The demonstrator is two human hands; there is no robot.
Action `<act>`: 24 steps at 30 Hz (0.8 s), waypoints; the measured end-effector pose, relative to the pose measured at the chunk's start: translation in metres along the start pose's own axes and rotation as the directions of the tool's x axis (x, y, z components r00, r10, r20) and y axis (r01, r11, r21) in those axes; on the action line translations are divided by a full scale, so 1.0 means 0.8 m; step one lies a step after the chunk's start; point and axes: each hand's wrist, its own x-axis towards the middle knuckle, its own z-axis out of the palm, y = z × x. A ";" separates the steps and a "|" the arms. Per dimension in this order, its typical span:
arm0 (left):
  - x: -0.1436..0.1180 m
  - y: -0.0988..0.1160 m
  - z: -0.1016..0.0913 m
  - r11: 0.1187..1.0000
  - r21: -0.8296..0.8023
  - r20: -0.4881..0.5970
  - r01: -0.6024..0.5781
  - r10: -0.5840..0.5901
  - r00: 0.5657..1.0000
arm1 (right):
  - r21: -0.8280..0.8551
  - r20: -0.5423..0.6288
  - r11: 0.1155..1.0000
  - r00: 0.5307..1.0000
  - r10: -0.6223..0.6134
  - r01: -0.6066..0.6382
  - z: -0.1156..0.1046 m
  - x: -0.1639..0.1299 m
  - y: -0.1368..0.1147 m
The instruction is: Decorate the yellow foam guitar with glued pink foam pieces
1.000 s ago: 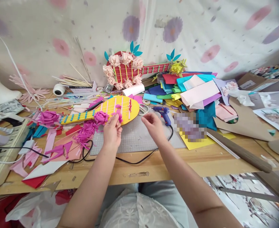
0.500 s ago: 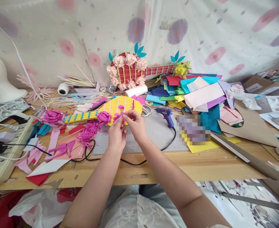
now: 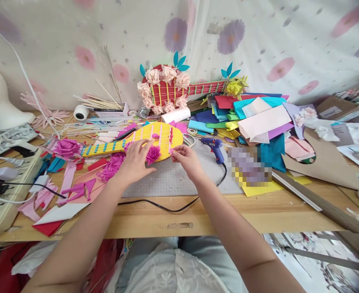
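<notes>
On yellow guitar (image 3: 155, 136), left hand (image 3: 135, 159) lies flat.

Paper guitar (image 3: 142, 140) on cutting mat (image 3: 179, 177) — glue gun (image 3: 212, 147) right, paper stack (image 3: 252, 118) behind

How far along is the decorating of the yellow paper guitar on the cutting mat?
Done: the yellow guitar has its pink strings and blue frets, plus a magenta flower at the head. In hand: the left hand lies on the body beside a magenta flower; the right hand pinches a pink scrap at the edge. Left: loose magenta crepe pieces lie unattached; the red guitar shows a full ring.
</notes>
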 end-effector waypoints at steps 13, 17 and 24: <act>0.040 -0.011 -0.019 0.999 0.005 0.330 -0.043 0.039 0.943 | 0.142 0.060 0.987 0.994 -0.090 0.081 0.008 0.007 0.023; 0.050 -0.015 -0.016 1.000 -0.006 0.331 -0.024 0.025 0.943 | 0.198 0.005 0.971 0.991 -0.135 0.132 0.008 0.025 0.029; 0.058 -0.004 -0.009 0.998 0.059 0.323 -0.020 0.000 0.946 | 0.054 0.030 0.986 0.987 -0.160 0.158 0.005 0.045 0.022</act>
